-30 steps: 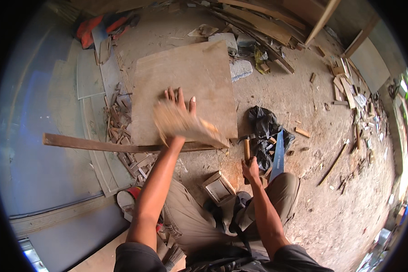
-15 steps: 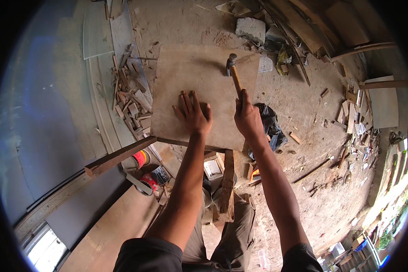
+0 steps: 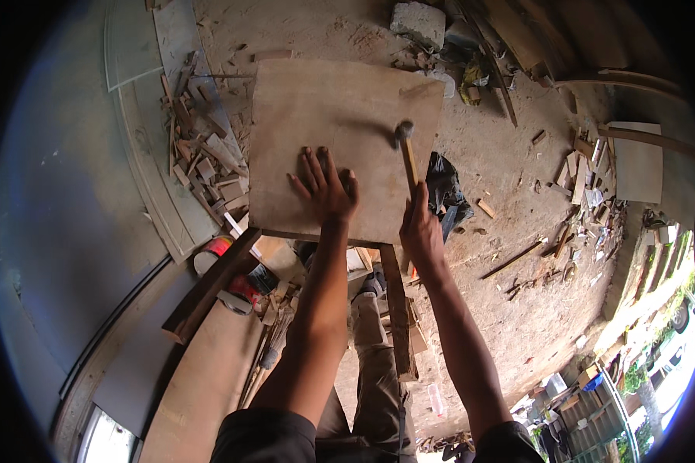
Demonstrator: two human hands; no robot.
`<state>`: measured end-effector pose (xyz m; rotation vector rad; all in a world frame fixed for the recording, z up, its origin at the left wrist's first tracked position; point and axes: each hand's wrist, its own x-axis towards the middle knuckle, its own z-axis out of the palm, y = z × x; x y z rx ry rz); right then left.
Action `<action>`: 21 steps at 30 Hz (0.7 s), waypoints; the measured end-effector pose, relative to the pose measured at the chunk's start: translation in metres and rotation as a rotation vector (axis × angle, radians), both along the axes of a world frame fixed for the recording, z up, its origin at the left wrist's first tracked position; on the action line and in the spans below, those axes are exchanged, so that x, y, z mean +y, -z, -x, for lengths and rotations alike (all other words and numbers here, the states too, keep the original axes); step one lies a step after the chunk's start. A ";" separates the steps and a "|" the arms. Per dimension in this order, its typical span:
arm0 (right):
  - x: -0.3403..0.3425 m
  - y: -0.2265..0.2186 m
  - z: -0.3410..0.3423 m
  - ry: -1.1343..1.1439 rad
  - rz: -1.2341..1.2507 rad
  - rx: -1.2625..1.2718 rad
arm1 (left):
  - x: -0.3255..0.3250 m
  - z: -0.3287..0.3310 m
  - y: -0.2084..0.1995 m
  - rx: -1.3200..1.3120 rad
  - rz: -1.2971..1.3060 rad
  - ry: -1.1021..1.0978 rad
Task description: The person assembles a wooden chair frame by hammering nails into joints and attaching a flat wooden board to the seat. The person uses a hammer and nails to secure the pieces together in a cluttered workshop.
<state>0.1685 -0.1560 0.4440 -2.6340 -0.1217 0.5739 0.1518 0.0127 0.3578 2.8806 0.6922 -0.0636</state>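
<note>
My left hand lies flat on a light brown wooden board, its fingers spread. In my right hand is a hammer, gripped around its yellowish wooden handle. The hammer's dark metal head is over the right half of the board and casts a shadow there; I cannot tell whether it touches the surface. Two wooden bars reach back toward me from the board's near edge: a dark one at the left and another between my forearms.
Wood offcuts are heaped left of the board. Below them stand red cans. A black plastic bag lies beside the board's right edge. Farther off are a pale block and more scrap wood.
The hammer has come down toward the board and nearer to me. My left hand stays flat on the board. The whole view has shifted, with the left bar now steeper in the picture.
</note>
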 end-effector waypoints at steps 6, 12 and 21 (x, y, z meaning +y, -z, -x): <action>0.018 0.002 -0.043 0.084 -0.025 -0.010 | 0.001 -0.005 -0.002 -0.035 0.029 0.006; -0.029 -0.002 0.048 0.110 -0.028 0.124 | 0.002 0.000 0.003 -0.018 0.043 0.001; -0.003 0.004 -0.027 0.032 -0.092 -0.001 | 0.002 0.000 0.006 0.058 0.097 -0.007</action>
